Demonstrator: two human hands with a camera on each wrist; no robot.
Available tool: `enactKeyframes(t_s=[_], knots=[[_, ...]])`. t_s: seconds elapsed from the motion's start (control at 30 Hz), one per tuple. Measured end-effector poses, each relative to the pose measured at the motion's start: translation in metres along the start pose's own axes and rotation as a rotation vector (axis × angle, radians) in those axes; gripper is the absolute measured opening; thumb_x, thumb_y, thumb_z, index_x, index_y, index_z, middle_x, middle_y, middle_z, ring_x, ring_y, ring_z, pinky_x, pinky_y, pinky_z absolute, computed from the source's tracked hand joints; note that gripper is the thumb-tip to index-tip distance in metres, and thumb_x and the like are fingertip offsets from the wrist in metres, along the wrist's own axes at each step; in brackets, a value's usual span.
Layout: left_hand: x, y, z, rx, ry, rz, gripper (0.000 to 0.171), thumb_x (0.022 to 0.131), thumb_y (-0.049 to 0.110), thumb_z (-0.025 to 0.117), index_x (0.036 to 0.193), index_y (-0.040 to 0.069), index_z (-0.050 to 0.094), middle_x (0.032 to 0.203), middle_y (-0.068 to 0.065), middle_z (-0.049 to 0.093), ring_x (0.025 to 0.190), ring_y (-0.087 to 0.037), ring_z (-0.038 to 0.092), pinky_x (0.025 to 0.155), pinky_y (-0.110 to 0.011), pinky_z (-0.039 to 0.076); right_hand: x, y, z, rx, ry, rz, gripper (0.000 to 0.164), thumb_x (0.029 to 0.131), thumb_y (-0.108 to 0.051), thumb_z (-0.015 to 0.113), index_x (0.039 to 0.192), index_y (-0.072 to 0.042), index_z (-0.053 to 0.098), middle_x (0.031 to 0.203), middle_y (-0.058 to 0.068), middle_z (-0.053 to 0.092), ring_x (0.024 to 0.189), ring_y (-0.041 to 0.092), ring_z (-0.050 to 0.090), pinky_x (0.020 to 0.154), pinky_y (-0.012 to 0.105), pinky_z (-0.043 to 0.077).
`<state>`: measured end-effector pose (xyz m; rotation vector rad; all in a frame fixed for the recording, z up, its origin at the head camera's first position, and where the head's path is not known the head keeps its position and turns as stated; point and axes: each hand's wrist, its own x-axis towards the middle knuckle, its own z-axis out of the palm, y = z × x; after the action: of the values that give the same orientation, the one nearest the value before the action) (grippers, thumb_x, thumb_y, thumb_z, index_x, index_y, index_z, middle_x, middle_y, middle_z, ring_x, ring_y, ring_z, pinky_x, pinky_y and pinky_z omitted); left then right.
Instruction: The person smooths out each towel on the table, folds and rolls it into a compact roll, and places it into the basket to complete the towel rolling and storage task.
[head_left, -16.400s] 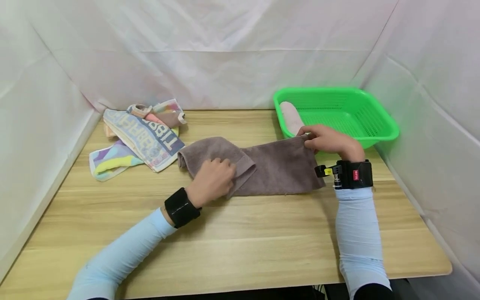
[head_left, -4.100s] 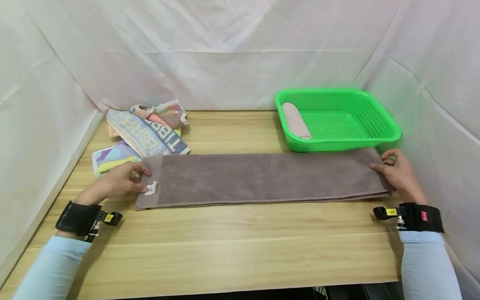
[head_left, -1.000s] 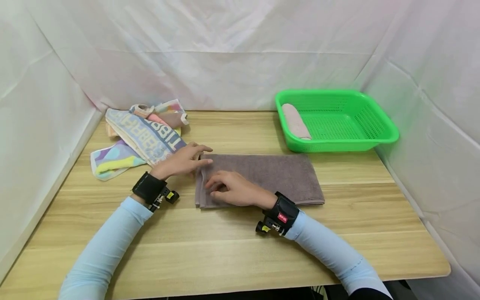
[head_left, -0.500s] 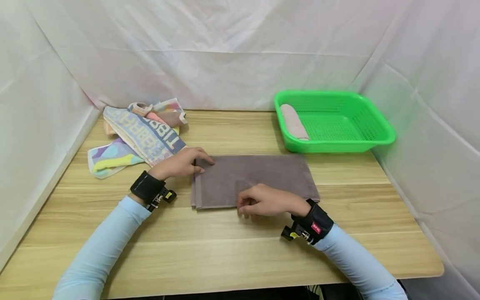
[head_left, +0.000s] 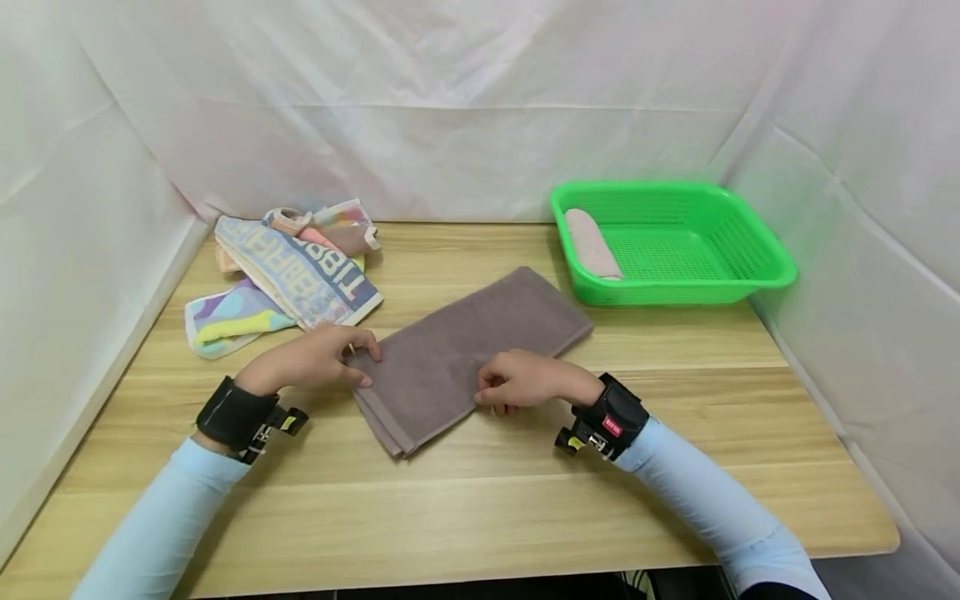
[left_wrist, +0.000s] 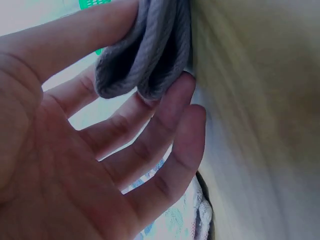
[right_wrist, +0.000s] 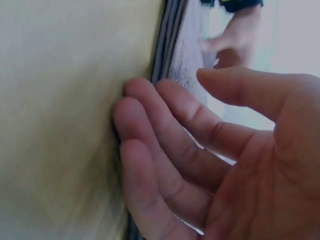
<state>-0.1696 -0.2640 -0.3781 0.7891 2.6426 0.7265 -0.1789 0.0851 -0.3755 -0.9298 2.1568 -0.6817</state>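
Observation:
A mauve-brown towel (head_left: 472,342), folded into a flat strip, lies slantwise on the table between both hands. My left hand (head_left: 315,360) touches its left end. In the left wrist view the thumb (left_wrist: 75,37) lies against the folded layers (left_wrist: 145,55), and the loosely bent fingers are spread beside them. My right hand (head_left: 532,381) is at the front long edge. The right wrist view shows its bent fingertips (right_wrist: 140,92) against the stacked edge, with the thumb (right_wrist: 230,85) apart from the cloth.
A green plastic basket (head_left: 675,292) stands at the back right, with a rolled pale pink towel (head_left: 592,244) inside. Several crumpled colourful towels (head_left: 300,271) are heaped at the back left. White fabric walls (head_left: 465,108) enclose the wooden table (head_left: 480,517) at the back and sides.
The towel has been folded shorter since the long strip. Over the last half second it has turned, its left end coming nearer and its right end going back. The left hand moved left and nearer.

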Motion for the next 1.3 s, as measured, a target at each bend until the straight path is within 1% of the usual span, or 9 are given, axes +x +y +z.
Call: enactKeyframes(t_s=[0.23, 0.4, 0.53, 0.6, 0.67, 0.77, 0.93, 1.13, 1.3], knots=[[0.002, 0.018, 0.010, 0.057, -0.037, 0.068, 0.026, 0.088, 0.027, 0.083, 0.106, 0.016, 0.068, 0.098, 0.002, 0.065, 0.085, -0.014, 0.052, 0.077, -0.031, 0.043, 0.015, 0.022, -0.020, 0.048, 0.164, 0.103, 0.034, 0.104, -0.028, 0.060, 0.079, -0.006, 0.069, 0.074, 0.006, 0.073, 0.064, 0.019, 0.071, 0.064, 0.033, 0.059], [0.008, 0.033, 0.018, 0.079, -0.053, 0.095, 0.023, 0.090, 0.024, 0.081, 0.107, 0.016, 0.068, 0.098, 0.002, 0.066, 0.085, -0.013, 0.053, 0.076, -0.031, 0.043, 0.019, 0.038, -0.032, 0.046, 0.267, 0.169, 0.034, 0.102, -0.027, 0.063, 0.073, -0.008, 0.061, 0.069, 0.004, 0.067, 0.061, 0.016, 0.065, 0.059, 0.030, 0.056], [0.010, 0.033, 0.017, 0.032, -0.074, 0.068, 0.021, 0.089, 0.021, 0.080, 0.107, 0.018, 0.069, 0.099, 0.002, 0.066, 0.087, -0.014, 0.054, 0.078, -0.031, 0.045, 0.022, 0.043, -0.041, -0.139, 0.443, 0.190, 0.033, 0.093, -0.033, 0.075, 0.072, -0.014, 0.056, 0.069, 0.000, 0.058, 0.062, 0.015, 0.056, 0.059, 0.029, 0.046], [0.010, 0.030, 0.015, -0.005, -0.084, 0.051, 0.021, 0.089, 0.020, 0.081, 0.107, 0.018, 0.069, 0.099, 0.001, 0.065, 0.088, -0.014, 0.054, 0.078, -0.031, 0.046, 0.025, 0.045, -0.046, -0.261, 0.548, 0.175, 0.029, 0.089, -0.036, 0.078, 0.081, -0.014, 0.060, 0.083, 0.003, 0.061, 0.075, 0.020, 0.056, 0.068, 0.033, 0.046], [0.010, 0.025, 0.014, -0.040, -0.095, 0.035, 0.021, 0.089, 0.021, 0.081, 0.107, 0.018, 0.069, 0.098, 0.001, 0.064, 0.088, -0.014, 0.054, 0.078, -0.031, 0.045, 0.028, 0.047, -0.051, -0.353, 0.599, 0.156, 0.028, 0.090, -0.037, 0.077, 0.095, -0.013, 0.064, 0.100, 0.007, 0.062, 0.089, 0.024, 0.057, 0.078, 0.038, 0.048], [0.011, 0.019, 0.008, -0.057, -0.102, 0.002, 0.021, 0.089, 0.019, 0.080, 0.108, 0.018, 0.070, 0.099, -0.001, 0.065, 0.088, -0.016, 0.054, 0.078, -0.032, 0.045, 0.030, 0.052, -0.053, -0.422, 0.563, 0.123, 0.030, 0.095, -0.037, 0.072, 0.106, -0.010, 0.066, 0.112, 0.010, 0.060, 0.102, 0.027, 0.055, 0.089, 0.043, 0.048], [0.025, 0.011, -0.013, 0.036, -0.049, -0.025, 0.026, 0.083, 0.002, 0.075, 0.108, 0.010, 0.073, 0.104, -0.008, 0.070, 0.089, -0.020, 0.061, 0.081, -0.040, 0.052, 0.020, 0.045, -0.048, -0.503, 0.493, 0.134, 0.031, 0.097, -0.045, 0.068, 0.101, -0.014, 0.067, 0.099, 0.005, 0.063, 0.094, 0.024, 0.059, 0.083, 0.042, 0.050], [0.065, 0.007, -0.031, 0.194, -0.029, -0.005, 0.034, 0.078, -0.005, 0.071, 0.112, -0.001, 0.076, 0.111, -0.017, 0.075, 0.104, -0.032, 0.068, 0.093, -0.049, 0.055, -0.010, 0.025, -0.027, -0.493, 0.377, 0.174, 0.033, 0.097, -0.050, 0.066, 0.090, -0.018, 0.066, 0.086, 0.000, 0.062, 0.079, 0.018, 0.059, 0.066, 0.035, 0.048], [0.107, 0.017, -0.034, 0.291, -0.048, 0.071, 0.043, 0.075, -0.003, 0.069, 0.118, -0.004, 0.075, 0.115, -0.021, 0.072, 0.106, -0.035, 0.065, 0.097, -0.050, 0.052, -0.029, 0.008, -0.008, -0.406, 0.273, 0.101, 0.032, 0.098, -0.045, 0.067, 0.078, -0.020, 0.066, 0.069, -0.004, 0.059, 0.063, 0.013, 0.055, 0.057, 0.030, 0.044]])
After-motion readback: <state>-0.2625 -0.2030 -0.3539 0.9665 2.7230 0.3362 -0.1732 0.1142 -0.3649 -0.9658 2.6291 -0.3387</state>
